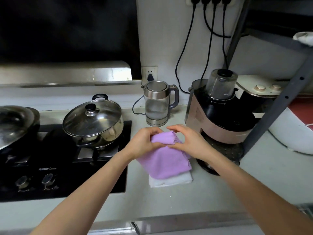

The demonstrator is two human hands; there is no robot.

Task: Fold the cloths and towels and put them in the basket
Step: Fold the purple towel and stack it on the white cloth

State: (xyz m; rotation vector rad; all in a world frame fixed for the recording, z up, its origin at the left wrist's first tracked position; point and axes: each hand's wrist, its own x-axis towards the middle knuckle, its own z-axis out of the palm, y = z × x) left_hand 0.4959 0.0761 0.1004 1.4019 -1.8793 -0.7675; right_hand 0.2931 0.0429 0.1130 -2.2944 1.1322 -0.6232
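A purple cloth [166, 161] hangs folded over the counter, its top edge held up between both hands. My left hand [144, 141] grips the cloth's upper left corner with curled fingers. My right hand [188, 141] pinches the upper right, scalloped edge. The cloth's lower part lies on a folded white towel [171, 181], which rests flat on the counter. No basket is in view.
A gas hob [67, 167] with a lidded steel pot [94, 122] and a wok [15, 122] lies to the left. A glass kettle [158, 103] stands behind the hands, a pink blender [218, 116] to the right, beside a grey rack post [277, 109].
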